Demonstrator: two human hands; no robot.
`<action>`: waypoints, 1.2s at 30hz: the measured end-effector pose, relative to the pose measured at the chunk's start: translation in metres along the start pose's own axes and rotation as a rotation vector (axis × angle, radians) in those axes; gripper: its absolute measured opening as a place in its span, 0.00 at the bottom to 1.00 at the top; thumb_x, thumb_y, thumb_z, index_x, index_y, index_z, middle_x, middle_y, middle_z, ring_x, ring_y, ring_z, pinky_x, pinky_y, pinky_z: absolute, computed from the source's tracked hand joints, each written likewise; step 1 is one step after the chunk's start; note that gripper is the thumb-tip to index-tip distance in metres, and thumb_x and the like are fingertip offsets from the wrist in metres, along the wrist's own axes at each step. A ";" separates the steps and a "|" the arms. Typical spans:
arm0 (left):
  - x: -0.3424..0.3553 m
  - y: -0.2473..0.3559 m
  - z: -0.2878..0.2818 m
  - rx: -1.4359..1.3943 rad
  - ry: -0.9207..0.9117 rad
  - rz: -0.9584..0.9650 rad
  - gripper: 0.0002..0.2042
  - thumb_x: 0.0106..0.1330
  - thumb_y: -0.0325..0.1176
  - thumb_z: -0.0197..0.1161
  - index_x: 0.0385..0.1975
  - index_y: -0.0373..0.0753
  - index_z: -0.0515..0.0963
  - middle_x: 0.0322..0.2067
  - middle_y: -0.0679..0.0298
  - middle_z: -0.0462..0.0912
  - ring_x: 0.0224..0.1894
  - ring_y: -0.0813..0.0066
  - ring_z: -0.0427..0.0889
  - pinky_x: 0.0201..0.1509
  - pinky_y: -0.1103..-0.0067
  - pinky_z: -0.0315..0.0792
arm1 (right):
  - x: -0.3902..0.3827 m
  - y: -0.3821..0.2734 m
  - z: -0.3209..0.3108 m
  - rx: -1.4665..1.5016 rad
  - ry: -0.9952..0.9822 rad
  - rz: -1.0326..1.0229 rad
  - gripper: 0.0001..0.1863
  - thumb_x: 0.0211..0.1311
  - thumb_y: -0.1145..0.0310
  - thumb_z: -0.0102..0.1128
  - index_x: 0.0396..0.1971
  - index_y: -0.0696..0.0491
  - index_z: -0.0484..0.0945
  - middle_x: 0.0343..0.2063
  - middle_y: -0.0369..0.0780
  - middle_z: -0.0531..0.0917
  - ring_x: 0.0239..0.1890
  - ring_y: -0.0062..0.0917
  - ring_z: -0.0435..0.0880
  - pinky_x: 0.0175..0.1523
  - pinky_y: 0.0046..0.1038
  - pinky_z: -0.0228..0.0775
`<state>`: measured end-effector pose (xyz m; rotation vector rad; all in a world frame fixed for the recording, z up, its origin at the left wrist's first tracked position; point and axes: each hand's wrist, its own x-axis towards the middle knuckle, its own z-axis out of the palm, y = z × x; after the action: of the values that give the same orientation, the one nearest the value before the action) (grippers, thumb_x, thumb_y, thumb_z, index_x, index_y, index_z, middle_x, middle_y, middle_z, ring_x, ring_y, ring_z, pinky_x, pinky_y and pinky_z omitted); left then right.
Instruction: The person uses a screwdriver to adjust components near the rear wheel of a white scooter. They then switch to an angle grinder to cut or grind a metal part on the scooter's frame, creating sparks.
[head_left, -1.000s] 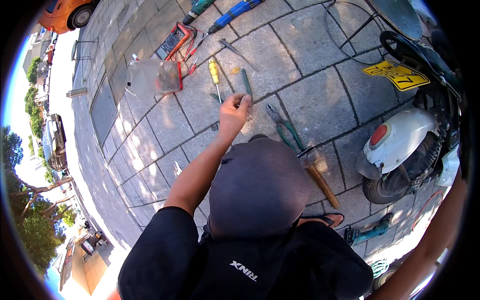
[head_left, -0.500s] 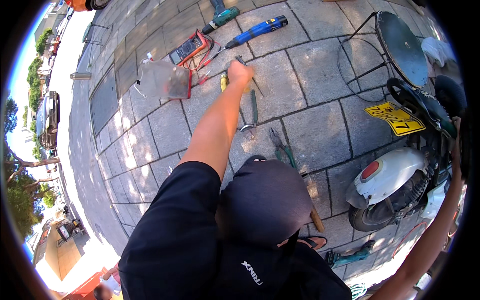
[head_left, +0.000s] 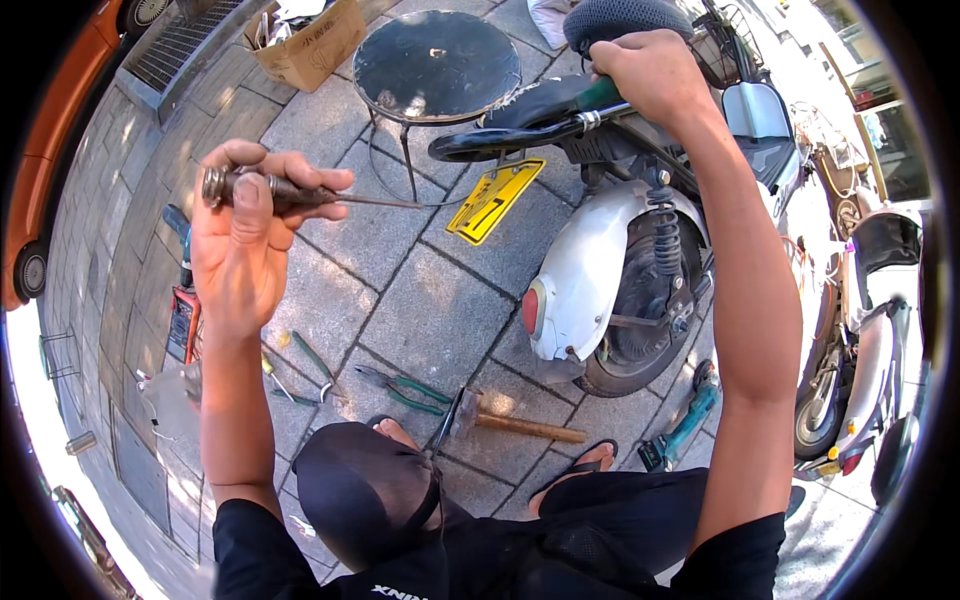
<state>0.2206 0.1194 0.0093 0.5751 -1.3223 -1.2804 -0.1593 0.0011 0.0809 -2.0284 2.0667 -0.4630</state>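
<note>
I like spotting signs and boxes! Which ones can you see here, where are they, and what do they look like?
Yellow plate: a rectangle with dark markings, hanging tilted behind the white scooter, under its black rear rack.
Cardboard box: brown, open, with things inside, on the paving at the top, left of the round dark stool.
Red-cased meter: on the ground at the left; its face is too small to make out.

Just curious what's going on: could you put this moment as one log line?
left hand: holds screwdriver, raised | right hand: grips scooter rear bar | pavement: hammer, pliers
</note>
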 end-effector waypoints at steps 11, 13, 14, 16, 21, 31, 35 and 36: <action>0.121 -0.071 0.104 0.285 -0.203 0.085 0.10 0.85 0.36 0.51 0.53 0.35 0.66 0.47 0.57 0.83 0.53 0.68 0.87 0.55 0.75 0.86 | 0.002 -0.006 -0.002 0.093 -0.025 0.051 0.23 0.59 0.54 0.58 0.35 0.60 0.90 0.36 0.55 0.89 0.41 0.47 0.89 0.55 0.38 0.80; 0.122 -0.077 0.106 0.287 -0.193 0.082 0.10 0.85 0.36 0.51 0.53 0.35 0.66 0.46 0.57 0.83 0.52 0.69 0.87 0.55 0.75 0.86 | 0.000 -0.008 -0.003 0.088 -0.015 0.039 0.23 0.58 0.55 0.57 0.34 0.60 0.90 0.35 0.55 0.89 0.41 0.48 0.89 0.56 0.38 0.80; 0.121 -0.078 0.108 0.284 -0.193 0.087 0.10 0.85 0.36 0.52 0.53 0.35 0.66 0.46 0.57 0.83 0.52 0.70 0.87 0.55 0.74 0.85 | -0.001 -0.007 -0.004 0.090 -0.008 0.036 0.23 0.58 0.55 0.57 0.34 0.60 0.90 0.35 0.56 0.89 0.41 0.48 0.89 0.56 0.39 0.79; 0.120 -0.082 0.113 0.305 -0.217 0.102 0.10 0.84 0.35 0.53 0.53 0.35 0.66 0.45 0.58 0.82 0.51 0.71 0.86 0.56 0.74 0.85 | -0.003 -0.005 -0.004 0.096 0.005 0.031 0.23 0.58 0.55 0.57 0.33 0.60 0.90 0.35 0.56 0.89 0.42 0.49 0.89 0.56 0.39 0.79; 0.116 -0.091 0.124 0.339 -0.259 0.135 0.09 0.84 0.33 0.54 0.54 0.36 0.67 0.45 0.58 0.82 0.50 0.73 0.84 0.58 0.73 0.83 | -0.004 -0.001 0.001 0.062 0.033 -0.012 0.23 0.58 0.56 0.57 0.32 0.63 0.89 0.35 0.57 0.89 0.41 0.49 0.89 0.55 0.39 0.80; 0.103 -0.101 0.131 0.513 -0.360 0.136 0.06 0.80 0.26 0.59 0.50 0.37 0.71 0.44 0.58 0.86 0.54 0.68 0.86 0.60 0.72 0.80 | -0.005 0.007 0.007 0.050 0.070 -0.043 0.24 0.60 0.51 0.57 0.35 0.58 0.90 0.36 0.55 0.89 0.43 0.51 0.89 0.56 0.40 0.80; 0.112 -0.081 0.139 0.529 -0.343 0.131 0.07 0.78 0.26 0.62 0.49 0.36 0.71 0.43 0.57 0.88 0.52 0.66 0.88 0.59 0.71 0.80 | -0.005 0.010 0.008 0.066 0.074 -0.041 0.24 0.59 0.52 0.58 0.35 0.59 0.90 0.37 0.55 0.89 0.44 0.52 0.88 0.58 0.40 0.80; 0.108 -0.075 0.137 0.511 -0.356 0.158 0.07 0.79 0.25 0.60 0.50 0.36 0.70 0.46 0.56 0.87 0.56 0.64 0.86 0.63 0.69 0.79 | -0.006 0.012 0.007 0.075 0.076 -0.044 0.24 0.59 0.52 0.58 0.35 0.59 0.90 0.38 0.55 0.89 0.45 0.52 0.88 0.58 0.40 0.79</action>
<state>0.0452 0.0469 0.0166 0.5920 -1.9776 -0.9380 -0.1679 0.0063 0.0700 -2.0467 2.0178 -0.6252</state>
